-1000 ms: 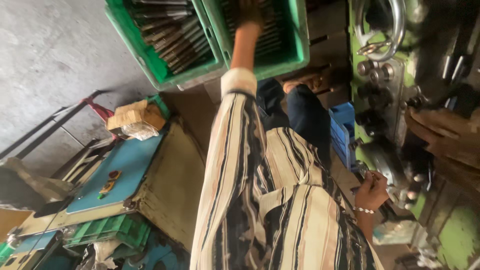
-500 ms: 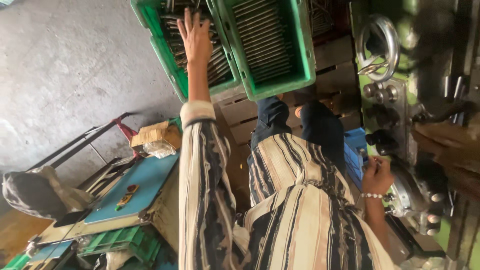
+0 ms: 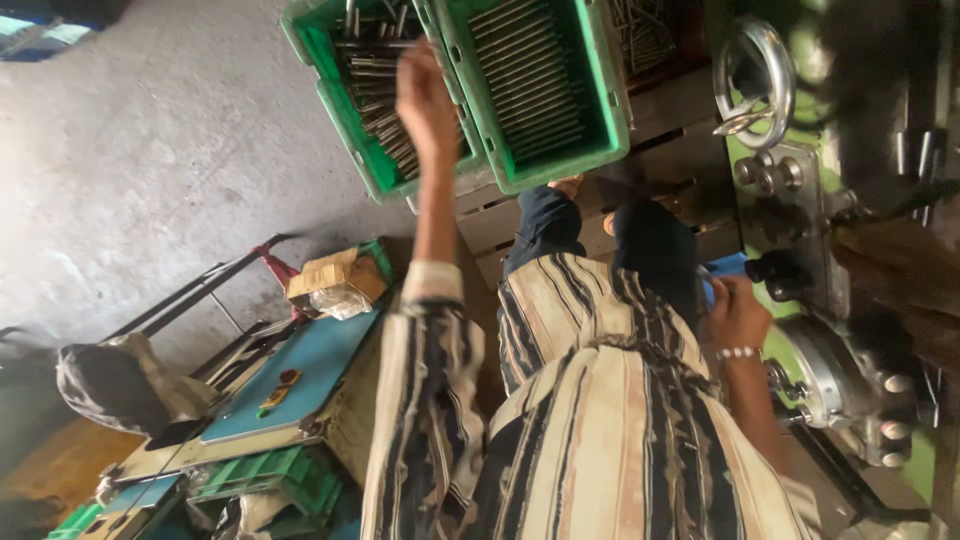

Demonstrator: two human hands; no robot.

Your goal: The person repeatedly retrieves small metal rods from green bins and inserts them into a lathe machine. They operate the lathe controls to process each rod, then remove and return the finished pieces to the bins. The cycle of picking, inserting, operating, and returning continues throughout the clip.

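My left hand (image 3: 425,95) reaches out over the left green crate (image 3: 365,175), which is full of thin metal rods (image 3: 375,90). Its fingers curl down among the rods, and I cannot tell whether they grip one. A second green crate (image 3: 560,170), right beside it, holds neatly stacked rods (image 3: 530,80). My right hand (image 3: 738,312), with a bead bracelet on the wrist, rests at the green machine (image 3: 800,240) just below a black knob (image 3: 775,268). Its fingers are curled and blurred. My striped shirt fills the lower middle.
Both crates sit on a wooden pallet (image 3: 500,220). A chrome handwheel (image 3: 760,75) juts from the machine at top right. To the left are a blue-topped table (image 3: 310,370), a cardboard box (image 3: 325,278), a green crate (image 3: 270,475) below it and a dark bag (image 3: 110,380) on the concrete floor.
My left hand has drawn back from the right crate to the left crate, and its spread fingers have curled down onto the rods. My right hand has stayed at the machine.
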